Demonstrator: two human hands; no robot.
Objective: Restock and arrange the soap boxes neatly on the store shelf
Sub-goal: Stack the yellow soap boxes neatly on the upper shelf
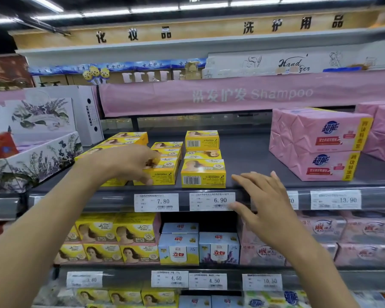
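While the flowery cardboard tray at the far left only borders the work, the action is on the grey shelf right beside it. The yellow soap boxes lie flat in rows running front to back, faces up, probably so shoppers see the label and the rows fill from the back.

The person's left hand is over the middle row. Its fingers curl across the top of the front box and the thumb is tucked down at its front face, so it looks like a proper grip. My guess is they're squaring that box up with the shelf edge.

Just to the right is a short stack of the same yellow boxes, barcode side facing out, sitting a bit crooked next to its neighbours. It could use a turn.

Then comes a bare stretch of shelf. The right hand is there with fingers spread and loose, holding nothing. It hovers at the shelf lip, with the thumb in front of the 6.90 price tag, likely ready to steady or nudge the stack.

The pink packs at the far right are piled two high, well apart from the yellow ones.
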